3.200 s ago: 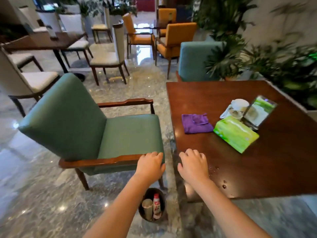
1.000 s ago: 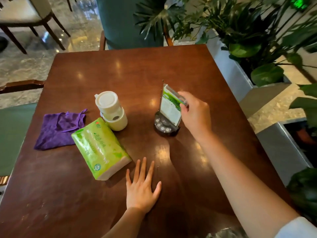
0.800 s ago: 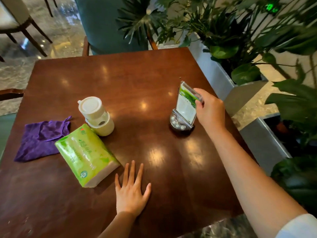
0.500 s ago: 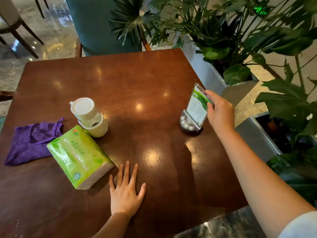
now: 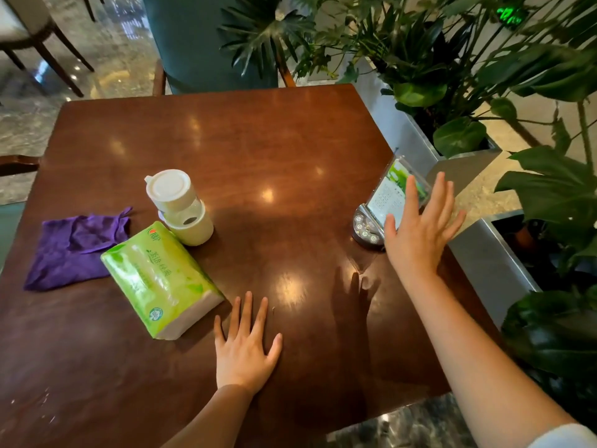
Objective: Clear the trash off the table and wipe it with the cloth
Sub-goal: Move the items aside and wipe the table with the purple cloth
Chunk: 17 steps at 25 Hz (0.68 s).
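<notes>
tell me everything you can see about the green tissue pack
The tissue pack is a soft block in glossy green plastic wrap with printed text and a round logo; white shows at its near end. It looks sealed and full. It lies flat, angled on the table, overlapping the purple cloth and next to the white cups.

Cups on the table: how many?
2. A lidded white cup stands beside a cream cup lying on its side, left of centre behind the tissue pack. None seems hidden.
</notes>
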Tool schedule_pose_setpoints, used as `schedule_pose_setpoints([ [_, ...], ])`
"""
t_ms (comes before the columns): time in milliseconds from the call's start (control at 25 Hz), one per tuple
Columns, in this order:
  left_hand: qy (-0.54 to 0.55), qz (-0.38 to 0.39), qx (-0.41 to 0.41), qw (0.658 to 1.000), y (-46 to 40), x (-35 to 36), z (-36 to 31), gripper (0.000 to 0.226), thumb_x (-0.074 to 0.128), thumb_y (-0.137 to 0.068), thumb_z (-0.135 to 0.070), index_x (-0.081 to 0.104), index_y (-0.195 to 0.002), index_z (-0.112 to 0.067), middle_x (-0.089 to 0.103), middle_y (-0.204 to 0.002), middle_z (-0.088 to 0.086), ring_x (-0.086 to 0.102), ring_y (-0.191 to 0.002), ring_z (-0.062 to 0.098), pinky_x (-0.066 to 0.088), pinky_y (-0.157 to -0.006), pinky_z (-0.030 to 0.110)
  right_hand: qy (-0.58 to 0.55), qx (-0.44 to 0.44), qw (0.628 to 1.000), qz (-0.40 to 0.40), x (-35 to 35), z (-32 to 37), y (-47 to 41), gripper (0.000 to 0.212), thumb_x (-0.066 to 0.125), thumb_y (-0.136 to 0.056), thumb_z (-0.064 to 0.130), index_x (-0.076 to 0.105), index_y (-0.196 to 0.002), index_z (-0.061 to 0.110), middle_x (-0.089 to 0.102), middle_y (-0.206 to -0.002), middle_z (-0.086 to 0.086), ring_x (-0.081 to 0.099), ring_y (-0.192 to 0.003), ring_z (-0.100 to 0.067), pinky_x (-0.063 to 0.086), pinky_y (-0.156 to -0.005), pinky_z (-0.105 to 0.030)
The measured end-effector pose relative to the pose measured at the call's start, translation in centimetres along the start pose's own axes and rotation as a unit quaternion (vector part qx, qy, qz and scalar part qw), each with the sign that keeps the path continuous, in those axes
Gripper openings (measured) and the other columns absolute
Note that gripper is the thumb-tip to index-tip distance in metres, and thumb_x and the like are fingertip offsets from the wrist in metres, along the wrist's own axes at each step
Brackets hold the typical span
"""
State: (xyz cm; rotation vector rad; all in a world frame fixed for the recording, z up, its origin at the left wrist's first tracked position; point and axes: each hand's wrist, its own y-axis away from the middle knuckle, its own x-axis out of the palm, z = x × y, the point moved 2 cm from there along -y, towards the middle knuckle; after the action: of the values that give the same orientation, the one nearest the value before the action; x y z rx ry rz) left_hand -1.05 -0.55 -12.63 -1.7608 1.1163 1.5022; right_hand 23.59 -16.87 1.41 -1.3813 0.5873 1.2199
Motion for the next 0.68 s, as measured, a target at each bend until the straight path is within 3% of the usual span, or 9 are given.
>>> schedule_pose_setpoints([
  [160,0.011,0.024,0.003,1.0,0.1,-0.7,-0.3,0.07,0.039,-0.081,-0.058,0.033,-0.144,-0.028,0.026,-0.154,0.005,0.013,-0.142,0.02,0.0,-0.11,0.048,-0.093,-0.126,0.987,0.028,0.9,8.3,5.9,0.063,0.061,-0.079,0.026,0.039,-0.138,0.019,0.031,-0.146,-0.022,0.029,-0.134,-0.038,0.029,-0.104,-0.059],
  [240,0.015,0.021,0.006,1.0,0.0,-0.6,-0.1,0.068,0.042,-0.079,-0.058,0.041,-0.139,-0.026,0.035,-0.15,0.007,0.022,-0.141,0.024,0.002,-0.11,0.049,-0.149,-0.207,0.962,0.095,1.2,13.7,8.4,0.062,0.061,-0.079,0.032,0.041,-0.136,0.019,0.035,-0.144,-0.021,0.034,-0.131,-0.038,0.036,-0.1,-0.056],
  [320,0.025,0.028,0.006,0.999,0.1,-1.0,-0.2,0.064,0.04,-0.077,-0.056,0.051,-0.131,-0.024,0.053,-0.136,0.009,0.04,-0.131,0.029,0.013,-0.109,0.053,-0.188,-0.276,0.927,0.172,1.3,18.5,10.1,0.065,0.062,-0.077,0.041,0.042,-0.136,0.021,0.036,-0.144,-0.019,0.035,-0.13,-0.036,0.038,-0.099,-0.052],
  [400,0.032,0.038,-0.002,0.999,0.1,-1.7,0.0,0.069,0.026,-0.076,-0.055,0.049,-0.133,-0.023,0.056,-0.133,0.008,0.044,-0.128,0.03,0.021,-0.109,0.055,-0.215,-0.325,0.886,0.252,1.8,21.9,11.3,0.071,0.063,-0.076,0.048,0.037,-0.138,0.026,0.029,-0.149,-0.015,0.027,-0.134,-0.033,0.036,-0.102,-0.05],
  [480,0.03,0.041,-0.005,0.999,0.1,-1.8,0.2,0.077,0.015,-0.075,-0.056,0.035,-0.142,-0.023,0.044,-0.144,0.006,0.033,-0.135,0.028,0.013,-0.111,0.055,-0.204,-0.368,0.852,0.312,2.8,24.1,11.8,0.079,0.064,-0.074,0.053,0.028,-0.142,0.033,0.011,-0.155,-0.011,0.013,-0.139,-0.031,0.031,-0.104,-0.053],
  [600,0.02,0.055,-0.002,0.998,0.3,-1.1,0.3,0.066,0.033,-0.077,-0.057,0.055,-0.129,-0.024,0.063,-0.124,0.002,0.052,-0.121,0.026,0.017,-0.107,0.055,-0.151,-0.466,0.795,0.358,4.4,26.9,11.8,0.086,0.063,-0.072,0.061,0.015,-0.142,0.046,-0.015,-0.156,0.0,-0.009,-0.141,-0.029,0.02,-0.104,-0.064],
  [680,0.04,0.026,0.011,0.999,0.3,-0.5,0.3,0.06,0.041,-0.078,-0.057,0.057,-0.125,-0.024,0.063,-0.122,0.002,0.051,-0.122,0.026,0.011,-0.106,0.052,-0.104,-0.546,0.741,0.378,5.3,28.2,11.4,0.078,0.057,-0.076,0.064,0.017,-0.141,0.047,-0.018,-0.155,0.005,-0.018,-0.14,-0.026,0.015,-0.103,-0.069],
])
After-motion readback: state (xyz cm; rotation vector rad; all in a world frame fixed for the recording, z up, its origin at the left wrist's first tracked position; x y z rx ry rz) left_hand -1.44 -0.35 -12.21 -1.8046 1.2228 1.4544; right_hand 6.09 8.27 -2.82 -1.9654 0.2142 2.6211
